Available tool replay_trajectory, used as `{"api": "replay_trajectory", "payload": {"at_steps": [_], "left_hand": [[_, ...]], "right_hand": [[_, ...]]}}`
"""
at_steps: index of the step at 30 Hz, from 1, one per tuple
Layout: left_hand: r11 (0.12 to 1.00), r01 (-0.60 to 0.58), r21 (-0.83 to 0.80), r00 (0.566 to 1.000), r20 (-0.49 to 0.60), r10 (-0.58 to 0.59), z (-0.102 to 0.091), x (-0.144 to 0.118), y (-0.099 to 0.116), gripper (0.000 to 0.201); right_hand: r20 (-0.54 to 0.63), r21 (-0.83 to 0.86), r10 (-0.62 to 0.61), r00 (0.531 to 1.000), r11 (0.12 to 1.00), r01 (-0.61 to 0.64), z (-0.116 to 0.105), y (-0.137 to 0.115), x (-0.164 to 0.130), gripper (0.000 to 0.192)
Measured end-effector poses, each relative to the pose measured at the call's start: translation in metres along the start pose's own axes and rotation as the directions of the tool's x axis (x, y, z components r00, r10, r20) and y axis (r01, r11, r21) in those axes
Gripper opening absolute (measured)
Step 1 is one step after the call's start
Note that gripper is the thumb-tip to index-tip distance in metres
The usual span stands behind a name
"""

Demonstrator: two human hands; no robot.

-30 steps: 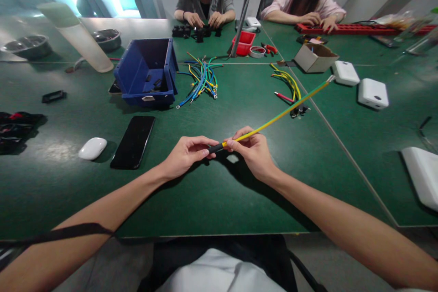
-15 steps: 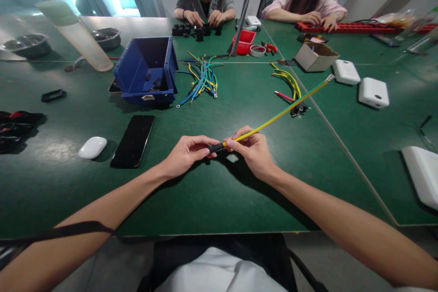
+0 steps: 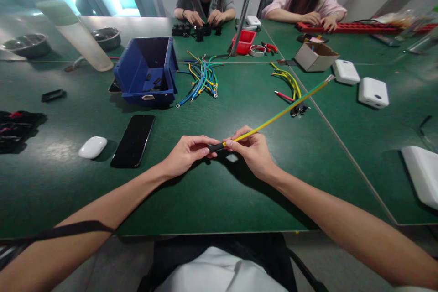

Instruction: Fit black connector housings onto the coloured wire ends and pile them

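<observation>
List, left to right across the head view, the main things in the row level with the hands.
Dark bundle → small white case → black phone → left hand → right hand → large white object at the right edge.

My left hand (image 3: 185, 154) hides the lower end of the black sleeve (image 3: 216, 148); my right hand (image 3: 256, 153) covers a stretch of the yellow-green cable (image 3: 281, 113). The right edge cuts off a white case (image 3: 422, 175), the left edge a dark bundle (image 3: 18, 133). What looks like clear plastic (image 3: 404, 23) blurs at upper right. The blue bin's (image 3: 164, 100) small pieces (image 3: 156, 83) I can't identify.
</observation>
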State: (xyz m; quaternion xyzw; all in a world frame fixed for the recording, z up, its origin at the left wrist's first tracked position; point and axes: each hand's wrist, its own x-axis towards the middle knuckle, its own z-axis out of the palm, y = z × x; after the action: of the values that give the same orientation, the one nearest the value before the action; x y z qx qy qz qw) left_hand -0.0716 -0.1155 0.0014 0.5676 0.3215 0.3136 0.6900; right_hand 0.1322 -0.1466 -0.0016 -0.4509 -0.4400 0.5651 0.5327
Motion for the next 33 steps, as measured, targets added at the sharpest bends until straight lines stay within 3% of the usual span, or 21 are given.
{"api": "replay_trajectory", "payload": {"at_steps": [33], "left_hand": [[0.999, -0.027, 0.027, 1.0, 0.01, 0.026, 0.0071, -0.0007, 0.0052, 0.031]], "right_hand": [[0.007, -0.04, 0.02, 1.0, 0.999, -0.019, -0.0016, 0.002, -0.0002, 0.033]]}}
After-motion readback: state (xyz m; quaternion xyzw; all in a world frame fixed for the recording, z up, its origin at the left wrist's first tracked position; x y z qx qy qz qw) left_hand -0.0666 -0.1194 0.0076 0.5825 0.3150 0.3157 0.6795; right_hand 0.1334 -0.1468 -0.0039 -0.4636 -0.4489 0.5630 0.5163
